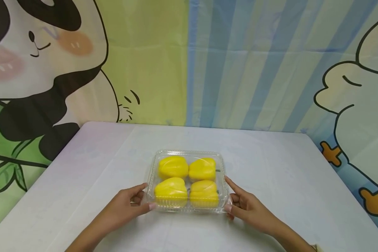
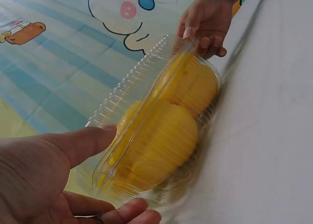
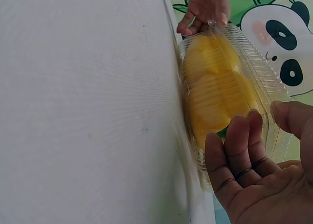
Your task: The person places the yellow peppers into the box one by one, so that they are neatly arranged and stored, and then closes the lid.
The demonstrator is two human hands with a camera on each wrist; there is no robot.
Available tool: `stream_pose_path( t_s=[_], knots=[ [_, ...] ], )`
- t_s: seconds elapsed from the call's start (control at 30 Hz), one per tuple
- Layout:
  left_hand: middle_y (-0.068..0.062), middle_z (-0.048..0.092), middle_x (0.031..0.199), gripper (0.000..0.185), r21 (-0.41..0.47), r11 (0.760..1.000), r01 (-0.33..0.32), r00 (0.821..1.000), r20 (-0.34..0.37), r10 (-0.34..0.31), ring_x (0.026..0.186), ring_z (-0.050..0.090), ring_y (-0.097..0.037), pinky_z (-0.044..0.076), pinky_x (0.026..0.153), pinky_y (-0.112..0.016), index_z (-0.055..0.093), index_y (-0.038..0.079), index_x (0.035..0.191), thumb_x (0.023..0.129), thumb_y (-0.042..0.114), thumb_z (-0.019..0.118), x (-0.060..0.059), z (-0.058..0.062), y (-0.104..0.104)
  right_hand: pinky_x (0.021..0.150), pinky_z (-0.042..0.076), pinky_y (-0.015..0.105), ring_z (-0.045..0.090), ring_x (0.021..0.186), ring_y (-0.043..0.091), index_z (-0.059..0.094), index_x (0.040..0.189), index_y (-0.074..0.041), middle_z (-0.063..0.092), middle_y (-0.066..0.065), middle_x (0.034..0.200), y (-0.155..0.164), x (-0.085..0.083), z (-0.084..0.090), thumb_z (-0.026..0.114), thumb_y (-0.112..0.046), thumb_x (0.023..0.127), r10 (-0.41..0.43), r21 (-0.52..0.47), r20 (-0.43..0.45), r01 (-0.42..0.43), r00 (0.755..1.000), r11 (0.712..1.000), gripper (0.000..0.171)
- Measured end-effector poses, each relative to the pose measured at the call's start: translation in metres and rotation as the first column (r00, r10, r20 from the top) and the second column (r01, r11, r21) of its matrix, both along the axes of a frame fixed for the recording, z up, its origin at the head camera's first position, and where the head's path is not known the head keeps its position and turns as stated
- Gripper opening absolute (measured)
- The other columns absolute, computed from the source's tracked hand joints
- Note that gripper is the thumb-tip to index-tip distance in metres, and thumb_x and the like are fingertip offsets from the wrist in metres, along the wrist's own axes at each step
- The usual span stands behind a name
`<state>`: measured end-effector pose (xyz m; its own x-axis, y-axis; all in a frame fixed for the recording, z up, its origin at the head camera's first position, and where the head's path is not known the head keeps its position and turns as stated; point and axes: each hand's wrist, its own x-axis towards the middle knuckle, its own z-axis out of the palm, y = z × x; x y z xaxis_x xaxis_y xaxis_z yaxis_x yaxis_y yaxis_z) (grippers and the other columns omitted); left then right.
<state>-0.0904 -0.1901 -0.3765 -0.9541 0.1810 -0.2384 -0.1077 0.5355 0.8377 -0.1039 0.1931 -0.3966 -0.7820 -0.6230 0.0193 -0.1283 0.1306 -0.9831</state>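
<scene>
A clear plastic clamshell container [image 1: 189, 153] sits shut on the white table [image 1: 286, 182], with several yellow bell peppers [image 1: 173, 167] inside. My left hand [image 1: 146, 196] holds its near left corner, thumb on the lid and fingers along the side. My right hand [image 1: 230, 196] holds the near right corner the same way, index finger stretched along the side. In the left wrist view the left hand [image 2: 127, 175] has its thumb on the ribbed lid [image 2: 142, 77], with the right hand [image 2: 205, 23] at the far end. The right wrist view shows the right hand [image 3: 259, 119] around the container [image 3: 254, 62].
The table is covered in a white cloth and stands against a cartoon backdrop, with a panda [image 1: 34, 70] at left and blue stripes [image 1: 239, 70] at centre. Bare tabletop lies all around the container.
</scene>
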Motion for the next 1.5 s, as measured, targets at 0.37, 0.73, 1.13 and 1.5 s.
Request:
stream_pose_path(
  t_s=[0.37,0.73,1.13,1.5],
  knots=[
    [-0.021,0.066,0.11,0.06,0.524,0.851,0.027,0.959,0.227,-0.17,0.093,0.068,-0.03,0.054,0.086,-0.038,0.04,-0.022,0.133,0.093,0.014,0.065,-0.003,-0.003,-0.015,0.072,0.055,0.032,0.06,0.073,0.022,0.007,0.157,-0.009,0.059,0.029,0.094,0.001,0.001,-0.001,0.057,-0.007,0.098,-0.005,-0.015,0.017,0.005,1.0,1.0,0.078],
    [-0.02,0.069,0.102,0.034,0.623,0.778,-0.084,0.943,0.302,-0.14,0.086,0.071,-0.028,0.054,0.084,-0.043,0.057,-0.019,0.118,0.095,0.006,0.059,-0.002,-0.009,-0.017,0.072,0.055,0.032,0.058,0.07,0.018,0.007,0.158,-0.018,0.061,0.019,0.085,0.001,0.002,-0.003,0.055,-0.006,0.099,-0.006,-0.053,0.096,0.011,0.995,0.999,0.077],
    [-0.025,0.069,0.101,0.034,0.631,0.762,-0.143,0.92,0.369,-0.133,0.092,0.07,-0.03,0.054,0.082,-0.044,0.059,-0.016,0.113,0.091,0.009,0.066,0.003,-0.009,-0.018,0.068,0.055,0.033,0.059,0.072,0.016,0.008,0.158,-0.018,0.06,0.02,0.087,0.0,0.002,-0.005,0.055,-0.003,0.098,-0.017,-0.091,0.101,0.026,0.995,0.996,0.078],
    [-0.023,0.069,0.1,0.033,0.614,0.772,-0.164,0.923,0.371,-0.099,0.09,0.07,-0.028,0.055,0.082,-0.041,0.06,-0.016,0.111,0.089,0.006,0.069,0.005,-0.008,-0.015,0.069,0.055,0.031,0.058,0.074,0.016,0.007,0.158,-0.016,0.057,0.034,0.093,0.0,0.002,-0.006,0.055,-0.002,0.098,-0.006,-0.101,0.113,0.018,0.994,0.995,0.078]
  ],
)
